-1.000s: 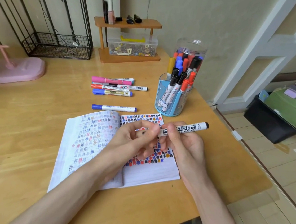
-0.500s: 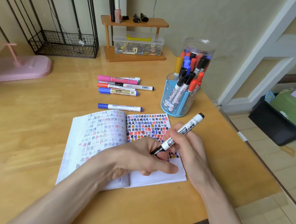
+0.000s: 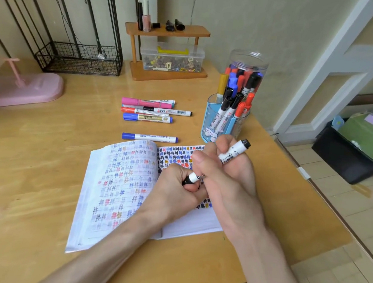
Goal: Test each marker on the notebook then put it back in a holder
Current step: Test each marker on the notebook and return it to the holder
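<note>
Both hands clamp the black marker [image 3: 233, 154], left hand [image 3: 171, 192] at cap end, right hand [image 3: 233, 189] on barrel; likely capping, so push straight

One open white paper notebook [image 3: 119, 192]. At its one o'clock, one blue plastic holder cup [image 3: 209, 120] and one clear plastic holder jar [image 3: 248, 60]. At twelve o'clock, at least five loose felt markers [image 3: 146, 117]; the stacked ones are hard to separate. One black-ended white marker [image 3: 234, 151].

right hand [image 3: 233, 187] grips marker [image 3: 232, 153] tilted over notebook [image 3: 120, 180] | left hand [image 3: 174, 191] pinches its lower black end | holder [image 3: 212, 123] just behind
</note>
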The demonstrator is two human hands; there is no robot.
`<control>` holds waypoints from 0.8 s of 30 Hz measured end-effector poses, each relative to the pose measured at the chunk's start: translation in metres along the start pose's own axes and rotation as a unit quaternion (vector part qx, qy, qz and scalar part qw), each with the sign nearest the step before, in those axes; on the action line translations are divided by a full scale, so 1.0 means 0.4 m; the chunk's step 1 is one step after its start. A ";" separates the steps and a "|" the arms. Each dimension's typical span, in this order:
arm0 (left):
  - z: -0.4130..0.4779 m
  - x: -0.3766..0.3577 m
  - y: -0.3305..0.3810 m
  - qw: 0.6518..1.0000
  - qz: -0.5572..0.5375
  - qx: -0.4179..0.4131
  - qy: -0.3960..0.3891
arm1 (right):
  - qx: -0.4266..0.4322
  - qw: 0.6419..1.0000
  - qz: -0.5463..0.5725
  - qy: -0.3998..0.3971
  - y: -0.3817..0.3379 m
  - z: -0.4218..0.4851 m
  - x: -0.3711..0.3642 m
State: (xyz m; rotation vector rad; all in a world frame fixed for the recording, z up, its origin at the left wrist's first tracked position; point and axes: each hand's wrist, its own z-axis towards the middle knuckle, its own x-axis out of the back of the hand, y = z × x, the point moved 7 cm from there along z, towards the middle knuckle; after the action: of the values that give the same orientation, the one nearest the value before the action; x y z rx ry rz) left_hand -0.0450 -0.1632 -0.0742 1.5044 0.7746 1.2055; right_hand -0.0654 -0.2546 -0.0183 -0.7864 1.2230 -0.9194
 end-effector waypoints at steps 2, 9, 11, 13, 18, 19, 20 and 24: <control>-0.006 -0.009 0.004 0.999 -0.006 -0.020 -0.030 | 0.003 0.999 -0.016 0.034 -0.003 0.003 0.001; -0.027 -0.024 0.006 0.997 -0.021 -0.039 -0.067 | -0.009 0.998 -0.016 0.061 -0.016 0.016 -0.006; -0.028 -0.025 0.006 0.996 -0.025 -0.035 -0.074 | -0.015 0.999 -0.012 0.035 -0.014 0.016 -0.011; -0.029 -0.026 0.001 0.996 -0.033 -0.032 -0.083 | -0.024 1.000 -0.001 0.010 -0.013 0.019 -0.015; -0.034 -0.024 0.031 0.992 -0.027 -0.059 -0.104 | -0.021 0.999 -0.013 -0.044 -0.029 0.026 -0.018; -0.035 -0.020 0.041 0.992 -0.026 -0.068 -0.100 | -0.020 0.998 -0.025 -0.044 -0.030 0.026 -0.018; -0.036 -0.016 0.047 0.992 -0.027 -0.073 -0.095 | -0.022 0.998 -0.036 -0.042 -0.027 0.026 -0.018; -0.042 -0.017 0.047 0.993 0.001 -0.086 -0.076 | -0.036 0.997 -0.052 -0.043 -0.019 0.017 -0.032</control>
State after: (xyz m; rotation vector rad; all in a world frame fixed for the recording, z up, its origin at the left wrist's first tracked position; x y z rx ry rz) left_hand -0.0648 -0.1693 -0.0586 1.4354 0.5534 1.1161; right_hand -0.0611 -0.2463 -0.0052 -0.9448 1.1529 -0.9196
